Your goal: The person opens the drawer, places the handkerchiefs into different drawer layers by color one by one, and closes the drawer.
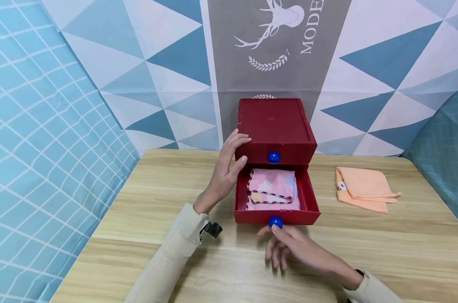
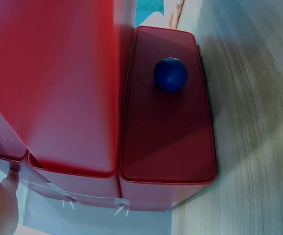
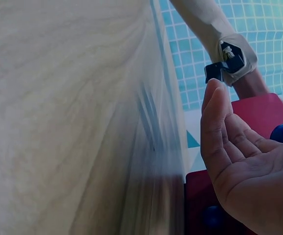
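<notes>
A dark red drawer box [image 1: 272, 120] with blue round knobs stands at the back of the table. Its middle drawer [image 1: 308, 187] is pulled out, and a folded pink cloth [image 1: 272, 185] with a striped edge lies inside. My left hand [image 1: 226, 166] rests against the box's left side, fingertips by the upper drawer's corner. Loosely bent fingers show on my right hand [image 1: 293, 244], just in front of the pulled-out drawer; its thumb tip touches or nearly touches that drawer's blue knob [image 1: 275, 221]. The left wrist view shows a closed bottom drawer [image 2: 165, 132] beneath.
A folded orange cloth [image 1: 365, 185] lies on the wooden table [image 1: 168, 185], right of the box. Behind the box hangs a patterned backdrop [image 1: 168, 75], and a blue gridded cloth [image 1: 43, 126] covers the left side.
</notes>
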Demonstrator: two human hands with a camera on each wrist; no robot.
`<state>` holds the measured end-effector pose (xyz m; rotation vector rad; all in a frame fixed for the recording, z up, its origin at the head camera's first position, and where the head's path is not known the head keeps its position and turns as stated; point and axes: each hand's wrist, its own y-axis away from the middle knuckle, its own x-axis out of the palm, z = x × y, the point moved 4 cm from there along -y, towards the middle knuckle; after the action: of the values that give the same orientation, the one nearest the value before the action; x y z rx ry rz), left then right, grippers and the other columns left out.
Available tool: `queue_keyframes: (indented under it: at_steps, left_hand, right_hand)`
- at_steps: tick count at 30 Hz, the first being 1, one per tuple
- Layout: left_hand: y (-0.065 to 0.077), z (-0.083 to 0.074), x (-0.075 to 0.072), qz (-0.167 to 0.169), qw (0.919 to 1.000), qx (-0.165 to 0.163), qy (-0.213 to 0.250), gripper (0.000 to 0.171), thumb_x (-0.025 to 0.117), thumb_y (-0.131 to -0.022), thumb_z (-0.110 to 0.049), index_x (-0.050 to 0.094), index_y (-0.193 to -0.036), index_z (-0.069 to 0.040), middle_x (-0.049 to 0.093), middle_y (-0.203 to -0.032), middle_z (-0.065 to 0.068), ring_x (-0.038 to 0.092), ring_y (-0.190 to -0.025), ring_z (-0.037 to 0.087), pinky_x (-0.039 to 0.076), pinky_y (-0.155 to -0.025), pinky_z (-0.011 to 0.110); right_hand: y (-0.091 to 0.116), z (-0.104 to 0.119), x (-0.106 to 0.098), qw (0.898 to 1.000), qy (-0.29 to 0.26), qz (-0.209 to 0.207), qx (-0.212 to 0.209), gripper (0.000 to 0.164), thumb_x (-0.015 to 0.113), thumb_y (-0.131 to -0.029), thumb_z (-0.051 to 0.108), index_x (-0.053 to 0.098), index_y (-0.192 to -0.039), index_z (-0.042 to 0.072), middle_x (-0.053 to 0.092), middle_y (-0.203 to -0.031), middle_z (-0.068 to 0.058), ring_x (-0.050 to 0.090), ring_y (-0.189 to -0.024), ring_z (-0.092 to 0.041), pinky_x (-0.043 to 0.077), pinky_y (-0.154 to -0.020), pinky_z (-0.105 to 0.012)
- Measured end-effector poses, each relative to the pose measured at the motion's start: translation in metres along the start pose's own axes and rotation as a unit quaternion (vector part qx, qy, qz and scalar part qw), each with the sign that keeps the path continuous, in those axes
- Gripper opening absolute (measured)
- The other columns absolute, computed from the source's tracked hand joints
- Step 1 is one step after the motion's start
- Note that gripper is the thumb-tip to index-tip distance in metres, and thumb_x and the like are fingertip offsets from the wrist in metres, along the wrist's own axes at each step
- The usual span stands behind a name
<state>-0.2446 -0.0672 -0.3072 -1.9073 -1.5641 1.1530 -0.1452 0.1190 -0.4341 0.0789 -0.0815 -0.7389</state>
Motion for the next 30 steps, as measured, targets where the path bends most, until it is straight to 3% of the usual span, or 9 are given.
queue_keyframes:
  at_steps: [10,19,30]
  left_hand:
    - [-0.001,-0.001,0.001,0.000,1.0000,-0.007,0.000,0.039,0.048,-0.095,0.002,0.050,-0.133,0.008,0.046,-0.141,0.027,0.021,-0.147,0.044,0.013,-0.121,0.051]
    - [0.003,0.000,-0.001,-0.003,0.9998,-0.020,0.003,0.040,0.049,-0.094,0.002,0.050,-0.134,0.008,0.046,-0.141,0.027,0.020,-0.147,0.044,0.014,-0.121,0.054]
    - [0.002,0.000,0.002,-0.006,0.9999,-0.012,0.008,0.040,0.050,-0.094,0.001,0.050,-0.134,0.008,0.045,-0.141,0.027,0.020,-0.147,0.043,0.014,-0.121,0.051]
  right_hand:
    - [-0.004,0.004,-0.011,0.999,0.043,-0.021,0.002,0.055,0.025,-0.111,0.037,0.049,-0.134,-0.007,0.067,-0.094,-0.026,0.068,-0.068,-0.028,0.057,-0.055,-0.031]
    - [-0.010,0.005,-0.014,0.999,0.034,-0.022,0.006,0.056,0.028,-0.110,0.037,0.049,-0.133,-0.009,0.066,-0.095,-0.028,0.068,-0.069,-0.029,0.056,-0.055,-0.030]
    - [-0.015,0.007,-0.024,0.999,0.041,-0.032,0.000,0.057,0.030,-0.110,0.039,0.049,-0.132,-0.010,0.066,-0.094,-0.029,0.068,-0.069,-0.029,0.056,-0.055,-0.030]
